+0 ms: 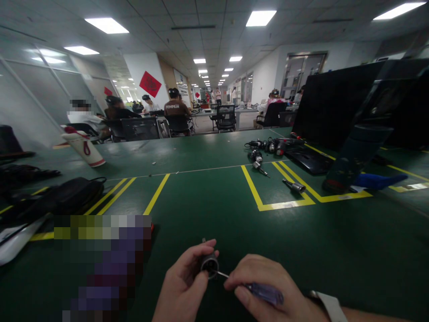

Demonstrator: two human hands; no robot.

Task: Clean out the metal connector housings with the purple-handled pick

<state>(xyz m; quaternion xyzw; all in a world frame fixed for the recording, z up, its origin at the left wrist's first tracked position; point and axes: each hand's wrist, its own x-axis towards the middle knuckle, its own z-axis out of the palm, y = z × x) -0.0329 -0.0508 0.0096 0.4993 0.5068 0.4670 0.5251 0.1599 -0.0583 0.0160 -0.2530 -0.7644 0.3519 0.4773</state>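
My left hand (186, 281) is closed around a small round metal housing (209, 264), its open end turned towards the right and the camera. Inside that housing it is dark, and the details are too small to tell. In my right hand (268, 281) is a screwdriver (266, 293) with a clear purple handle. Its thin shaft points left, and the tip is at the mouth of the housing. A similar metal cylindrical part (295, 186) with a narrow stem lies farther off on the right, near another metal part (260, 168) with a thin pointed end.
The green table (208, 201) carries yellow tape outlines. At right stand a dark tumbler (355, 156) and a black screen (335, 107), with a black flat device (310, 160) nearby. A black bag (72, 197) and white cup (83, 147) are left. Several people sit beyond.
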